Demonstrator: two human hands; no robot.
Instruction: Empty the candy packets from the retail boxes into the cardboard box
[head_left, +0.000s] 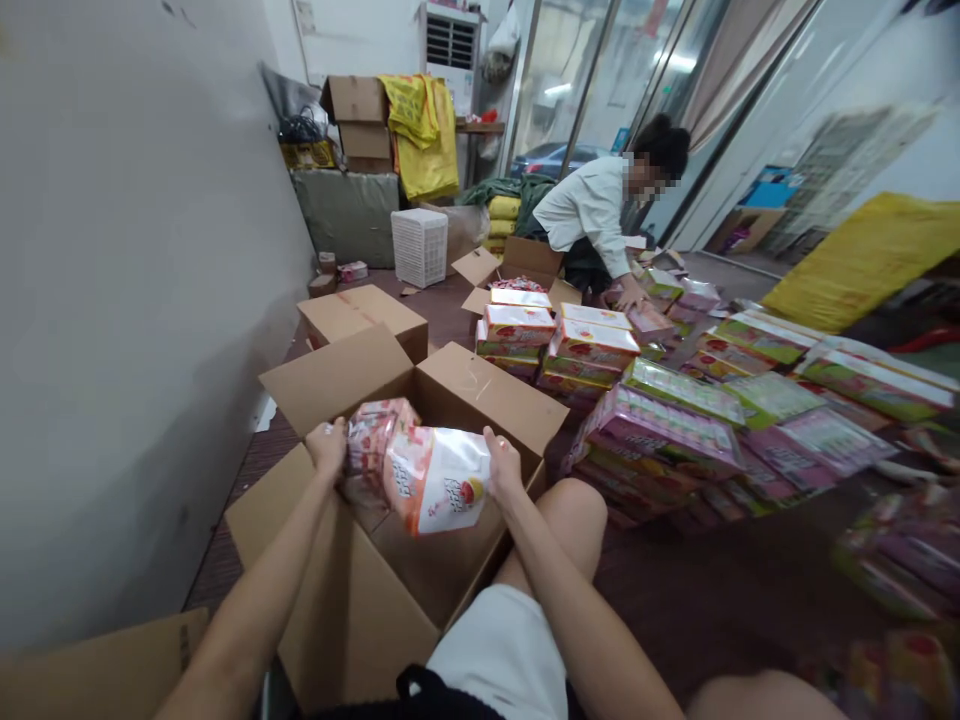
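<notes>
From my remote station I recorded the left hand (pixel 328 447) with fingers curled on the left edge of a pink pack (pixel 367 435); its thumb contact could not be made out. The right hand (pixel 504 465) pinched the right end of a white-and-orange pack (pixel 454 485), thumb on the near face, remaining fingers partly hidden. The packs met end to end over the mouth of an open carton (pixel 345 600); I could not tell whether either touched its base.

Edges: the carton's flaps (pixel 487 395) were splayed outward. On the left, a strip of floor (pixel 251 475) separated them from the wall (pixel 135 300). A bare knee (pixel 574 510) was close against the right side, and a closed carton (pixel 364 312) stood just beyond. Below the packs, inner cardboard was visible, leaving room downward.

Materials: both packs had glossy surfaces, the pink one crinkled like clear film. The cartons were matt brown board. To the right I noted oblong printed boxes (pixel 656 445) in stacks, shiny and straight-edged; behind them, a co-worker (pixel 585 205) bent low, reaching toward more boxes
</notes>
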